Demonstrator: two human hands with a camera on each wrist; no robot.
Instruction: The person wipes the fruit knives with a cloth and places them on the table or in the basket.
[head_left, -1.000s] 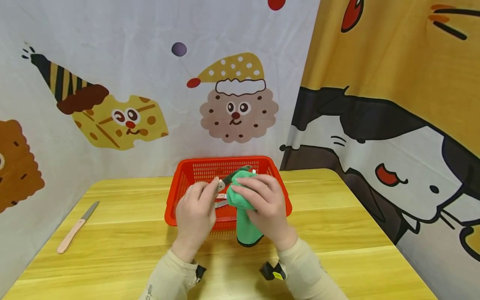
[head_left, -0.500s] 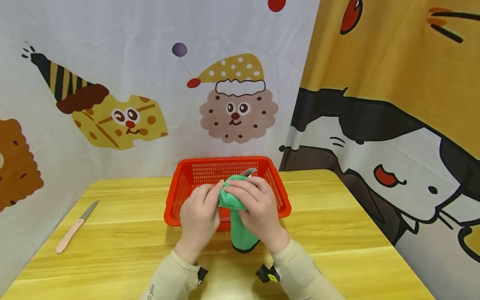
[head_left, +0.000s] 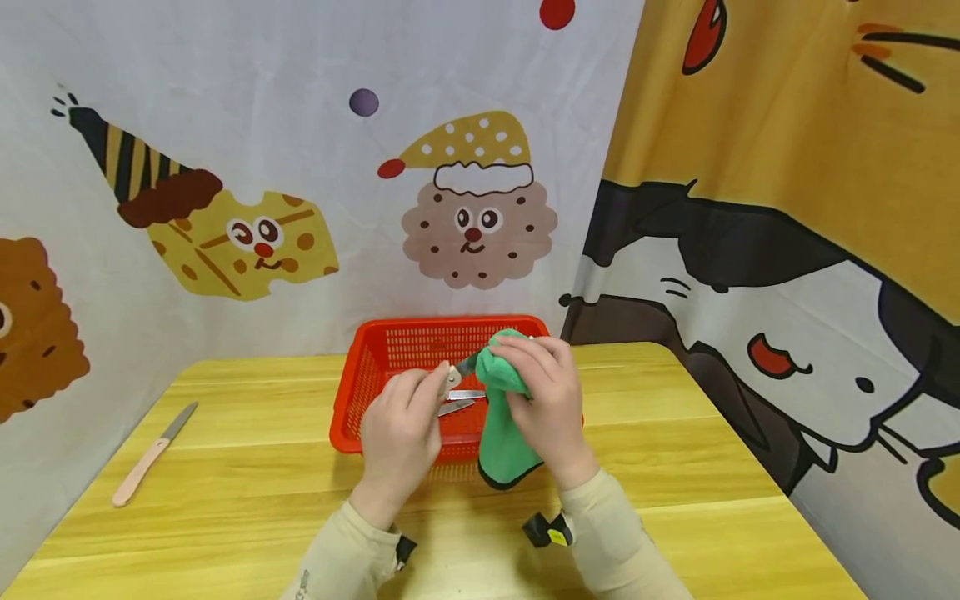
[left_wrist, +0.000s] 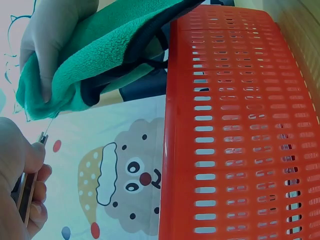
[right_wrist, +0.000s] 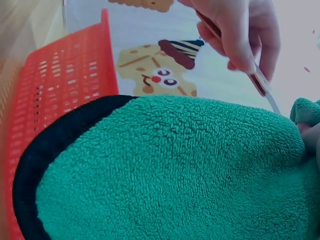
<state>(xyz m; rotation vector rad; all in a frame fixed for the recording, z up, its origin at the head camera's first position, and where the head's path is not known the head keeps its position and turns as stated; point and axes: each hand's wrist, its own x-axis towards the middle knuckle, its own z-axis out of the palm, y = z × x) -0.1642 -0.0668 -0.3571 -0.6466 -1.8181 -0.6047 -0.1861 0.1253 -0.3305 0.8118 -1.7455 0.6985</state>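
Note:
My left hand [head_left: 401, 425] grips a knife by its pale handle [right_wrist: 257, 80], blade slanting up and to the right. In my right hand [head_left: 546, 400] is a green cloth [head_left: 506, 442] with black edging, bunched around the far part of the blade; the tip is hidden in it. The cloth's loose end hangs down below the fingers. Both hands are above the near side of a red plastic basket [head_left: 345, 417]. Inside the basket, under the held knife, lie knives [head_left: 459, 406] with bare metal blades, partly hidden by my left hand.
Another knife [head_left: 153, 458] with a pale handle lies on the left of the wooden table [head_left: 247, 517], blade pointing away. Behind the table hangs a printed cloth backdrop [head_left: 285, 150], close to the basket's far side. A yellow curtain [head_left: 765, 125] hangs at the right.
Half a second ago the cloth was up against my left hand near the handle. My right hand has since slid it right along the blade, away from the left hand, which stays nearly still.

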